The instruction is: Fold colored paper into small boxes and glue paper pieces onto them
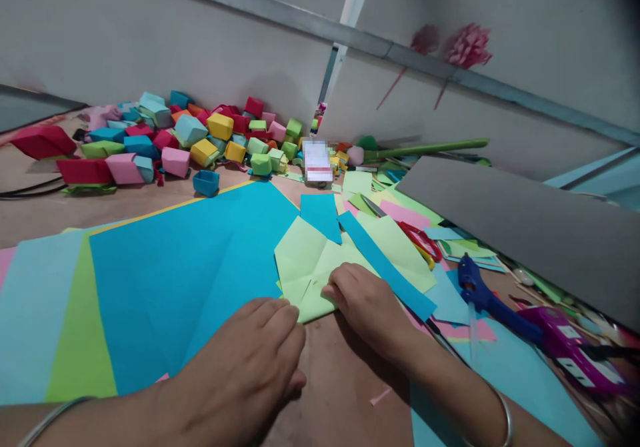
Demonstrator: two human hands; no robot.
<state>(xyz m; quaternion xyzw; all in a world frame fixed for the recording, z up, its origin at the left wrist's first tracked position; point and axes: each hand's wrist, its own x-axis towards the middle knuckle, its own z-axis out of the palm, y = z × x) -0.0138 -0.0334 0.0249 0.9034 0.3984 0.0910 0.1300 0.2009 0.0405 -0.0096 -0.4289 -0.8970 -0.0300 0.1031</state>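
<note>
Right grip (367,303) over tabletop (345,383), wall (200,33) beyond

Left hand (257,350): by the near left corner of the pale green paper (297,250), back upward, fingers bent together, tips hidden from me.
Left thumb (296,381): poking out, short of the paper.
Right hand (365,300): over the paper's near right part, fingers curled down against it.
Forearms (445,373): bare, reaching in from either side of the paper.
</note>
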